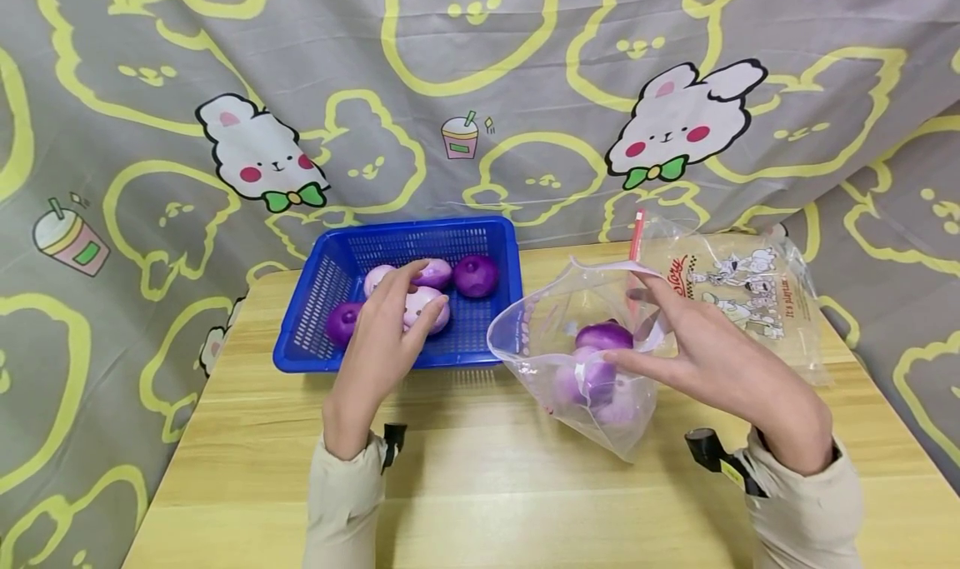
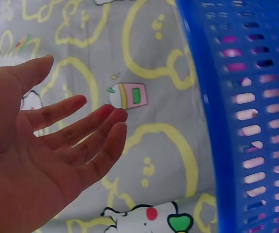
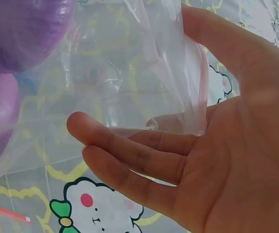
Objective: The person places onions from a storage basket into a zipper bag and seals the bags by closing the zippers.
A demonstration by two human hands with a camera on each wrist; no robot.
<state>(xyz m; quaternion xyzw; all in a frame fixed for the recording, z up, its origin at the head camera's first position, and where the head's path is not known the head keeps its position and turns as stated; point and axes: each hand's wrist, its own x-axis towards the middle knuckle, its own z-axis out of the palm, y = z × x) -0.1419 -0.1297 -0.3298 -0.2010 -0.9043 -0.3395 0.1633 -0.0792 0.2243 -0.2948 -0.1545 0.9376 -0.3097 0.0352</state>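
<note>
Head view: with fingers apart on the left hand (image 1: 378,327), best close softly round pale ball (image 1: 420,301) in blue basket (image 1: 487,327); gripping clear bag (image 1: 542,384) with right hand (image 1: 701,348), hold it wide

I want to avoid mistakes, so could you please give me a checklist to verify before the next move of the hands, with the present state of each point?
1. Left hand free: ok; it hangs over the blue plastic mesh basket, fingers holding nothing.
2. Right hand gripping the edge of the clear plastic bag: ok.
3. Bag mouth spread: ok, gaping toward the basket.
4. Round purple items available in the basket: ok, at least five show.
5. Printed clear bag with red strip apart from the held bag: cannot tell; they overlap in the head view.
</note>
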